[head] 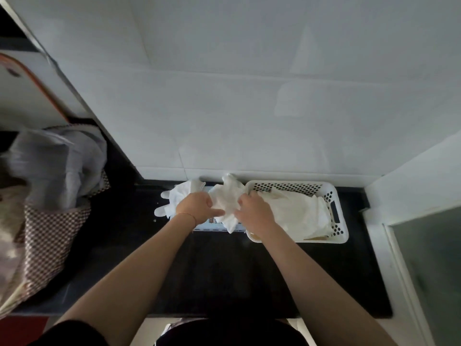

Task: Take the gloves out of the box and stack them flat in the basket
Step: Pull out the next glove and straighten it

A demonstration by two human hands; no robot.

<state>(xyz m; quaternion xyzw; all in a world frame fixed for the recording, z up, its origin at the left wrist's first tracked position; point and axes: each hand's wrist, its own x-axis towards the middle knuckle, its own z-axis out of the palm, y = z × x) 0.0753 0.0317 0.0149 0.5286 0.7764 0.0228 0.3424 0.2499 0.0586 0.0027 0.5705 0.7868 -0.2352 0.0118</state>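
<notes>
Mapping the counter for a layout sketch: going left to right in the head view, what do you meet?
Checked bag → loose gloves → left hand → bunched glove → right hand → white basket.

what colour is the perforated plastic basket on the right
The perforated plastic basket is white, with round holes in its walls; it shows best in the head view.

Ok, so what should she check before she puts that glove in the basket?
1. Both hands hold the glove: ok. Left hand and right hand pinch the bunched white glove.
2. Glove flat: not ok, it is crumpled.
3. Glove clear of the glove box: cannot tell, the hands hide the opening.
4. Room in the white basket: ok, the stacked gloves sit below the rim.
5. Loose gloves hanging off the box's left side: not ok, fingers lie on the black counter.
</notes>
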